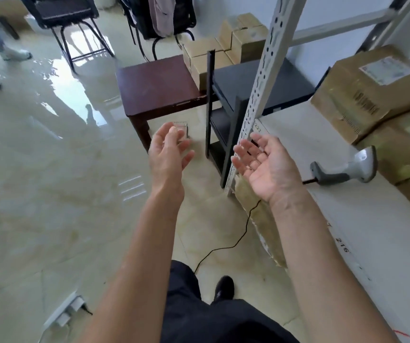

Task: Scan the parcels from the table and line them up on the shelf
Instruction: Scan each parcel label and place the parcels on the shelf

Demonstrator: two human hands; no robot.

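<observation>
White shelf (327,206) at right carries stacked cardboard parcels (372,87) and a grey scanner (347,168) lying on its side just beside them. Dark wooden worktop (159,87) beyond bears further parcels (214,55) at its far corner. Left hand (168,154) and right hand (264,164) are raised over the floor, fingers apart and relaxed, holding nothing.

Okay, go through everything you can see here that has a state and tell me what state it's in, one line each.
Left hand: open, holding nothing.
Right hand: open, palm up, holding nothing.
Barcode scanner: lying on the white shelf, ungripped.
Parcels on the shelf: stacked, labels facing up.
Parcels on the brown table: closed, untouched.
Black rack: top shelf bare.
</observation>
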